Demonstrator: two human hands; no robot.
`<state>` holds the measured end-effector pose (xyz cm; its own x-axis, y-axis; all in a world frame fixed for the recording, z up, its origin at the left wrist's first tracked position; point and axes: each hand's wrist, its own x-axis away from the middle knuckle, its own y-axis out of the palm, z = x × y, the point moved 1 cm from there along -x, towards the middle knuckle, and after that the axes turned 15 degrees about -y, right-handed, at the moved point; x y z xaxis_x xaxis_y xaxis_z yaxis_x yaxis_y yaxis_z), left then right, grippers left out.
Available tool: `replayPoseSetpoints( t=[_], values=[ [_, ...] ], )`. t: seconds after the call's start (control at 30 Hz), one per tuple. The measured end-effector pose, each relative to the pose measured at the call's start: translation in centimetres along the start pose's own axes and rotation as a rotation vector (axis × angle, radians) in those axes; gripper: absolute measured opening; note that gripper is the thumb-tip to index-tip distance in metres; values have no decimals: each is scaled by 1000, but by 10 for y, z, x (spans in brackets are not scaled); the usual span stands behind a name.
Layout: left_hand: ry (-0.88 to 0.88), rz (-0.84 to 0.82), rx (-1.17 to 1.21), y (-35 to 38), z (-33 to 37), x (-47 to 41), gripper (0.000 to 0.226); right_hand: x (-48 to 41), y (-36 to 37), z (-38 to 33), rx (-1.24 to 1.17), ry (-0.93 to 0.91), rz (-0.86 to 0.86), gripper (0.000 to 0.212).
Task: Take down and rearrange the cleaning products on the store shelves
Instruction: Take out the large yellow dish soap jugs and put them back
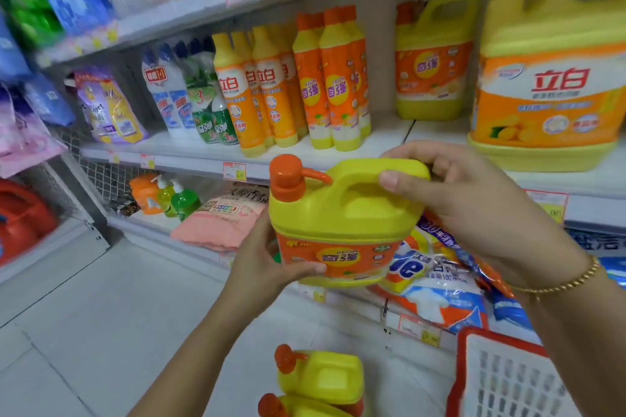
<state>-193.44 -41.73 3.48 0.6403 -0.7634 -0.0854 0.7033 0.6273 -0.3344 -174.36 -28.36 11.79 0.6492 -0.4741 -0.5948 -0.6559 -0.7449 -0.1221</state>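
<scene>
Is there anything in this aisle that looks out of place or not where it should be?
Yes: two yellow pump jugs sit on the floor near the red basket, off the shelves. They match the jug the left hand and right hand hold.

1. Left forearm [203,345]: bare from the wrist to the lower edge of view, slim and smooth.
2. Left grip [267,260]: bare hand. The thumb and the back of the hand show; most of the fingers are hidden.
3. Right forearm [582,349]: bare along all of its visible length.
4. Right grip [474,193]: bare hand. Thumbnail [389,180] short, rounded, with a plain natural sheen.
5. Thin gold-coloured bracelet of small round metal beads [572,282]: a single strand sitting close round the right wrist. A small piece hangs beneath it, too small to make out.
</scene>
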Motion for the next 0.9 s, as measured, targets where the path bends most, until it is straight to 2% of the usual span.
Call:
replayPoseSetpoints(
  t=[0.1,0.2,0.3,0.4,0.5,0.57,0.73,0.9],
  values=[
    [113,-7,-42,7,48,-14,77,-2,-17,-34,9,-181,73,22],
    [229,30,-6,25,92,-35,70,-12,-39,-51,17,-387,220,20],
    [342,55,6,41,128,-65,71,-24,-64,-44,66,-497,362,34],
    [376,46,5,55,143,-93,77,-25,-87,-11,324,-413,437,45],
    [335,36,30,71,144,-112,72,-16,-108,27,790,-302,448,28],
    [287,27,59,80,140,-126,72,-10,-118,44,988,-259,441,17],
    [142,-37,132,86,128,-166,81,9,-136,71,1195,-180,544,21],
    [77,-133,176,98,120,-198,67,19,-151,89,1236,-86,616,40]
  ],
)
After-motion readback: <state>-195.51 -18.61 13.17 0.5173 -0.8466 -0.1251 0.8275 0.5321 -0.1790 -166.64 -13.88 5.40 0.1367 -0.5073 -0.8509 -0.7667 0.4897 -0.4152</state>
